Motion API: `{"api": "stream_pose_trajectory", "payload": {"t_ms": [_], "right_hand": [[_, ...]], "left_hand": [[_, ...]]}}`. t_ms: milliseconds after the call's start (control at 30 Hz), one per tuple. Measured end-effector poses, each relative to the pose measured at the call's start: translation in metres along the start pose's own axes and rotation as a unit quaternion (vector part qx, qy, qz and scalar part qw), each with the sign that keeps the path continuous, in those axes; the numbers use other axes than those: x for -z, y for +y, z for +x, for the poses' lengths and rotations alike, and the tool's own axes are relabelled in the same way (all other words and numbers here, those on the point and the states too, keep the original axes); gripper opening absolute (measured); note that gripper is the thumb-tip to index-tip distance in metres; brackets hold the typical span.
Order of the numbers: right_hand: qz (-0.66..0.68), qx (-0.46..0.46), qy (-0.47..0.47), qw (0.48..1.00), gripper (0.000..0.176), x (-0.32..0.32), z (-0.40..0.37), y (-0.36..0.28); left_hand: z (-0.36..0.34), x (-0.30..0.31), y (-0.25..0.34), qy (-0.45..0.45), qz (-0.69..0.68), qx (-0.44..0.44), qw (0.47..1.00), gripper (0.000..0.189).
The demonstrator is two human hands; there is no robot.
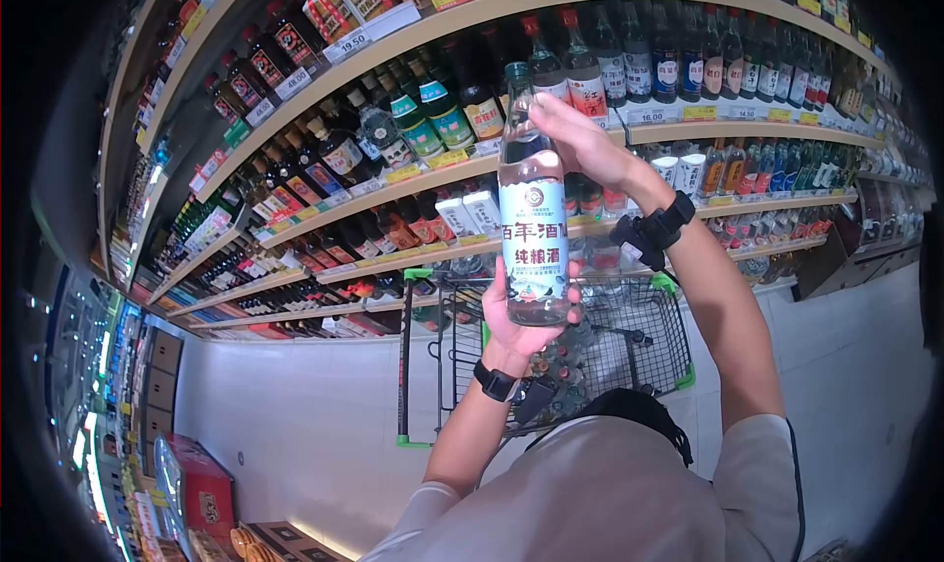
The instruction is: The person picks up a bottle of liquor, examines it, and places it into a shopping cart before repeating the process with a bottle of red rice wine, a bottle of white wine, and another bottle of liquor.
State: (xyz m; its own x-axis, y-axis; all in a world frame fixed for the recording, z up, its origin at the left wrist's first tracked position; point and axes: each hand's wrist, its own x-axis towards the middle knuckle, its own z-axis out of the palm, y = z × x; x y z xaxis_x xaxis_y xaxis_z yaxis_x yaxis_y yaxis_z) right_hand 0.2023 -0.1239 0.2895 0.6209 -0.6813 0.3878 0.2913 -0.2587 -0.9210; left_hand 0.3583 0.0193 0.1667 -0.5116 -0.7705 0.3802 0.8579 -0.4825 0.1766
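Note:
A clear glass liquor bottle (532,208) with a pale blue and white label is held upright in front of the shelves, its label facing me. My left hand (519,316) is closed around its base from below, with fingertips showing at the right side. Up at the neck, my right hand (582,147) grips the bottle from the right; some of its fingers are hidden behind the glass. Below the bottle stands a wire shopping cart (644,351) with green corners, and several bottles (570,365) lie inside it.
Curved rows of shelves (678,129) full of bottles and price tags run across the far side. A red box-shaped stand (202,483) is at the lower left. Pale floor (295,395) extends left of the cart. A cardboard box (836,267) sits at the right.

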Motion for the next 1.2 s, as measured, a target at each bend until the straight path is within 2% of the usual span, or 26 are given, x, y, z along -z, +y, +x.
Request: {"api": "stream_pose_trajectory", "payload": {"t_ms": [100, 167, 267, 300, 333, 400, 433, 467, 500, 533, 667, 700, 767, 800, 867, 933, 967, 1067, 1200], "right_hand": [[0.068, -0.019, 0.01, 0.997, 0.046, 0.0, -0.005, -0.005], [0.044, 0.007, 0.005, 0.999, 0.045, -0.004, -0.006, -0.002], [0.028, 0.035, 0.02, 0.999, 0.05, -0.014, -0.011, -0.014], [0.022, 0.055, 0.031, 0.998, 0.052, -0.017, -0.01, -0.014], [0.017, 0.075, 0.042, 0.996, 0.054, -0.018, -0.01, -0.015], [-0.084, 0.082, 0.077, 0.99, 0.056, -0.016, -0.012, -0.021], [-0.122, 0.068, 0.084, 0.987, 0.057, -0.017, -0.013, -0.025], [-0.159, 0.054, 0.09, 0.982, 0.057, -0.017, -0.013, -0.027], [-0.224, 0.117, 0.128, 0.959, 0.057, -0.017, -0.006, -0.02], [-0.243, 0.107, 0.143, 0.953, 0.058, -0.015, -0.006, -0.016], [-0.292, 0.075, 0.163, 0.939, 0.055, -0.013, -0.005, -0.011], [-0.296, 0.071, 0.16, 0.939, 0.054, -0.012, -0.003, -0.009], [-0.207, 0.067, 0.136, 0.967, 0.056, -0.006, 0.004, -0.004], [-0.162, 0.066, 0.124, 0.977, 0.058, -0.004, 0.006, -0.004], [-0.108, 0.031, 0.103, 0.988, 0.052, -0.003, 0.004, -0.004], [-0.079, 0.033, 0.091, 0.992, 0.052, -0.005, 0.004, -0.003], [-0.084, -0.022, 0.061, 0.994, 0.043, -0.005, 0.003, -0.005], [-0.092, -0.003, 0.046, 0.995, 0.041, -0.007, 0.006, -0.001], [-0.066, -0.029, 0.03, 0.997, 0.038, -0.003, 0.003, -0.007]], "left_hand": [[0.004, 0.001, -0.005, -0.033, -0.043, 0.001, 0.999, 0.075], [0.01, -0.005, -0.012, -0.06, -0.078, -0.004, 0.995, 0.074], [0.01, 0.002, -0.009, -0.067, -0.052, 0.005, 0.996, 0.073], [0.01, -0.001, -0.003, -0.032, -0.011, 0.034, 0.999, 0.072], [0.01, -0.004, -0.003, 0.042, 0.1, -0.009, 0.994, 0.071], [0.012, -0.014, -0.005, 0.178, 0.317, -0.093, 0.927, 0.071], [0.01, -0.005, 0.001, 0.17, 0.357, -0.158, 0.905, 0.066], [0.01, -0.006, 0.005, 0.166, 0.433, -0.169, 0.87, 0.064], [0.011, -0.011, 0.008, 0.16, 0.506, -0.18, 0.828, 0.063], [0.011, -0.015, 0.009, 0.156, 0.573, -0.191, 0.781, 0.063], [0.015, -0.02, 0.008, 0.219, 0.57, -0.205, 0.764, 0.066], [0.015, -0.02, 0.007, 0.2, 0.614, -0.216, 0.732, 0.059], [0.009, -0.021, 0.01, 0.161, 0.436, -0.141, 0.874, 0.057], [0.007, -0.021, 0.011, 0.136, 0.336, -0.102, 0.926, 0.057], [0.009, -0.02, 0.006, 0.081, 0.161, -0.066, 0.981, 0.066], [0.01, -0.016, 0.004, -0.001, -0.03, -0.025, 0.999, 0.07], [0.008, -0.014, 0.004, 0.007, -0.065, -0.032, 0.997, 0.075], [0.008, -0.008, 0.004, -0.023, -0.094, -0.021, 0.995, 0.076], [0.005, -0.008, 0.002, 0.035, 0.047, -0.058, 0.997, 0.07]]}}
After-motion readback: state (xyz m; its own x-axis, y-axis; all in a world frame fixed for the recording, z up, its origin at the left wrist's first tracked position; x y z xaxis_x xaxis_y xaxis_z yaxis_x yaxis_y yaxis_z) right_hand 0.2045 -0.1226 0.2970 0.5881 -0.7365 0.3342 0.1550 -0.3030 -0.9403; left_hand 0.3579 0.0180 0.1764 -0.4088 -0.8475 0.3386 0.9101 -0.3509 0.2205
